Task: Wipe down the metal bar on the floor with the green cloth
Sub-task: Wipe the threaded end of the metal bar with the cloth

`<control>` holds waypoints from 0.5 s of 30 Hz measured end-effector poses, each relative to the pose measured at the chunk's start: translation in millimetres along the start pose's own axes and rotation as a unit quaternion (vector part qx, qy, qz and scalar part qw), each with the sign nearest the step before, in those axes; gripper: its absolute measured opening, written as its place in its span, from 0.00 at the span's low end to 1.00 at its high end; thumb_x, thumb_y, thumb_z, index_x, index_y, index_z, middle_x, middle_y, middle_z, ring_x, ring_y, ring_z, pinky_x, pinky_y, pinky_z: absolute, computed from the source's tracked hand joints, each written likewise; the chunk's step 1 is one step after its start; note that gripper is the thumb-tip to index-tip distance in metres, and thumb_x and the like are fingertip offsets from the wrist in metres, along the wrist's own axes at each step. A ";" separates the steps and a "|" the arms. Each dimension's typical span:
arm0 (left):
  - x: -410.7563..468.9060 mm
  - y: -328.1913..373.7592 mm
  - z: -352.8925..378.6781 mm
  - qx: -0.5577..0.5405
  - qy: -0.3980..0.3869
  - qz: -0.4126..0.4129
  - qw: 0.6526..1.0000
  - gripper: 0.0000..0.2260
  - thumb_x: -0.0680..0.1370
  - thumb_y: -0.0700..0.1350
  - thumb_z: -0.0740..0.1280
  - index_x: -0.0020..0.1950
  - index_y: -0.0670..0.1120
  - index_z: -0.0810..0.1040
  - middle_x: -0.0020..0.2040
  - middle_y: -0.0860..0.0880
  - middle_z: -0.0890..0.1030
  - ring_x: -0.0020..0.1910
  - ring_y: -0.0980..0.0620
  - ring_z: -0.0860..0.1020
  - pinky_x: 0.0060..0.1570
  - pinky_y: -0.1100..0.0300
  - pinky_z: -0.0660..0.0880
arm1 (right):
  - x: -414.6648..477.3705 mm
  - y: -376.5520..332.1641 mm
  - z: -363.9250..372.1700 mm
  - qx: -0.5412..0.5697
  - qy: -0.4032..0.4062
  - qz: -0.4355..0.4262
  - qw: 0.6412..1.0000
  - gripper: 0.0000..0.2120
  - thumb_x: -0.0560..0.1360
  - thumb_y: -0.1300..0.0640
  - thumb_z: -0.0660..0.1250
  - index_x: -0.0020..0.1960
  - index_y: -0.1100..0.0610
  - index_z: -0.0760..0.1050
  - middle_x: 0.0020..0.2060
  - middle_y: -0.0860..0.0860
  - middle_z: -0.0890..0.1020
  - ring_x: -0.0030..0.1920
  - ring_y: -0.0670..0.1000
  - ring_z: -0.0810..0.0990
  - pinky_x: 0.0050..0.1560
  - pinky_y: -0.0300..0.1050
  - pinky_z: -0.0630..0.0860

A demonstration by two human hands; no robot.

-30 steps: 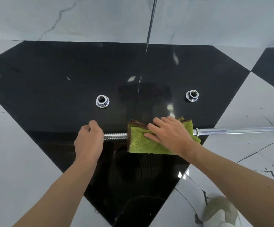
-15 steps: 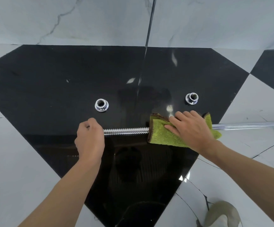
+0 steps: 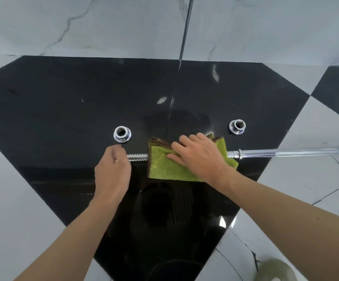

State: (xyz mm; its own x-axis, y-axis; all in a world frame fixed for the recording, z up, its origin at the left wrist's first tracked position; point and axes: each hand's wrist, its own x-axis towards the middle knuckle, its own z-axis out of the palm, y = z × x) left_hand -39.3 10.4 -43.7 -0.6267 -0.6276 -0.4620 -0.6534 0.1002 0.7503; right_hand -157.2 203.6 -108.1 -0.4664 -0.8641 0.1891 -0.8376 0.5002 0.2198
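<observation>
Green cloth point(image 3: 164, 167) at frame centre drapes the bar point(image 3: 286, 152); the right hand point(image 3: 199, 157) presses it flat, fingers spread. Left hand point(image 3: 111, 171), curled, grips the bar's threaded end.

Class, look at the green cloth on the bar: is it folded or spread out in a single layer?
Folded. The green cloth shows stacked brown-trimmed edges at its top, draped over the threaded metal bar under the right hand.

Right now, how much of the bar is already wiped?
Nothing looks finished for certain. In hand: the right hand presses the green cloth over the threaded end of the metal bar, while the left hand holds that end. Left: the long smooth shaft to the right, bare of cloth, and the part under the left hand.
</observation>
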 end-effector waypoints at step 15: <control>11.4 -24.1 9.6 0.148 0.035 0.134 0.979 0.15 0.83 0.44 0.55 0.54 0.42 0.82 0.56 0.51 0.79 0.55 0.55 0.73 0.57 0.61 0.66 | -88.4 95.5 -8.7 -0.040 -0.044 0.052 0.997 0.23 0.86 0.42 0.50 0.48 0.55 0.75 0.37 0.50 0.76 0.33 0.53 0.75 0.38 0.48 0.68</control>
State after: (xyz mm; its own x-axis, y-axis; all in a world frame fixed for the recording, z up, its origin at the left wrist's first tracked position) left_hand -34.8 8.3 -71.6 -0.7690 -0.5982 -0.2253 -0.5700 0.4821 0.6654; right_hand -193.5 328.2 -95.5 -0.5751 -0.8075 0.1309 -0.7600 0.5866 0.2799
